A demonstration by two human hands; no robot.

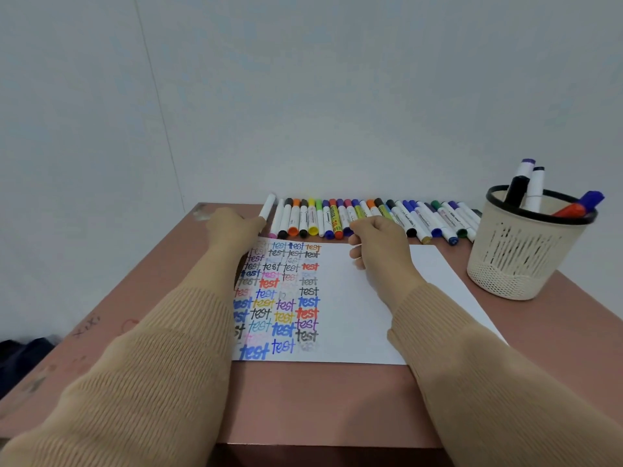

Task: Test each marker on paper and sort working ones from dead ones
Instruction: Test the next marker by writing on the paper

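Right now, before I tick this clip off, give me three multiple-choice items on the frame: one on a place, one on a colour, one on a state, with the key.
1. Where does the mesh holder stand relative to the paper?
A. on it
B. to its right
C. to its left

2. What colour are the sleeves?
A. dark blue
B. red
C. tan

3. What is the left hand doing?
A. gripping a white marker
B. lying flat on the paper
C. reaching into the holder

Key:
1 B, the holder stands past the paper's right edge.
2 C, both knit sleeves are tan.
3 A, the marker's barrel sticks out from its curled fingers.
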